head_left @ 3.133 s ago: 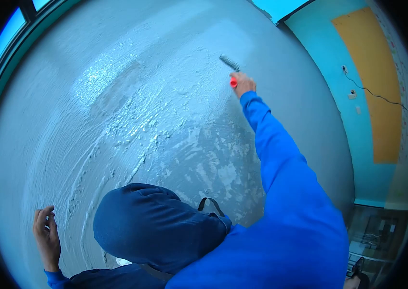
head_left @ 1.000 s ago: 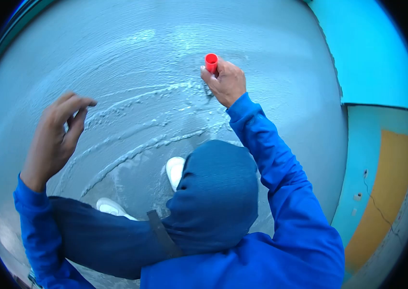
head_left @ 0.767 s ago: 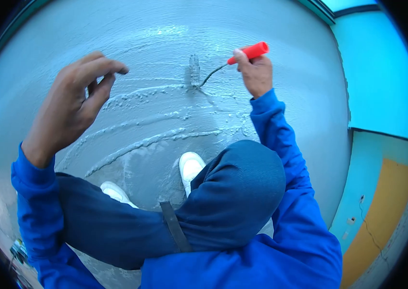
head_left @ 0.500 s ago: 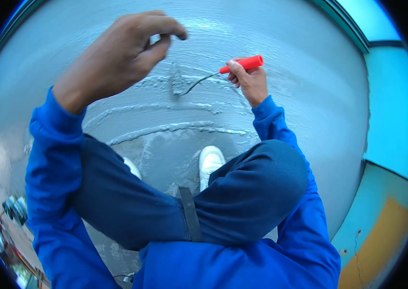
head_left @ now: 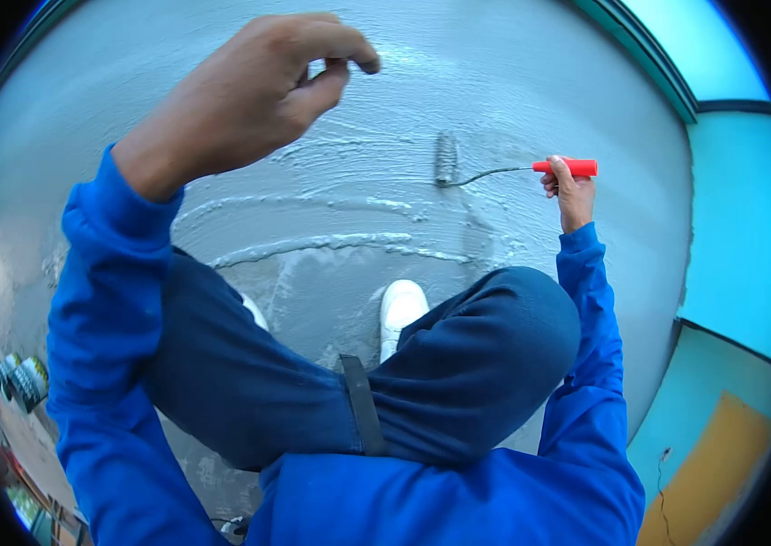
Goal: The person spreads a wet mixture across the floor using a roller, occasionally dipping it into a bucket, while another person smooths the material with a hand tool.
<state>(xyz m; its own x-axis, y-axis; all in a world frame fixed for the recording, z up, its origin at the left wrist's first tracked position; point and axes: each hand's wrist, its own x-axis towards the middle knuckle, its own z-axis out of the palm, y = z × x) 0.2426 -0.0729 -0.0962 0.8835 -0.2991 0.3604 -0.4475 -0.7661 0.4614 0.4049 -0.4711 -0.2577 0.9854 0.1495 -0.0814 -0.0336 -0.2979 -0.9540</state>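
Observation:
A small paint roller with a red handle (head_left: pixel 577 167) is in my right hand (head_left: pixel 573 194), fingers wrapped round the grip. Its thin bent rod leads left to the textured roller head (head_left: pixel 446 160), which rests on the wet grey floor coating (head_left: pixel 349 155). My left hand (head_left: pixel 249 91) hovers at the upper left with index finger and thumb curved and a gap between them. Nothing shows in it, though its other fingers are partly hidden. Raised ridges of thick coating (head_left: pixel 331 243) curve across the floor between the roller and my white shoe (head_left: pixel 401 309).
I squat on a duller grey patch (head_left: pixel 322 300) with my knees bent. A turquoise wall (head_left: pixel 736 209) with a yellow-orange patch (head_left: pixel 718 464) borders the right side. At the lower left stands a paint-spattered can (head_left: pixel 26 382), with clutter behind it.
My right hand has drawn the roller to the right and slightly down across the coating. My left hand has shifted a little to the right, its pose much the same.

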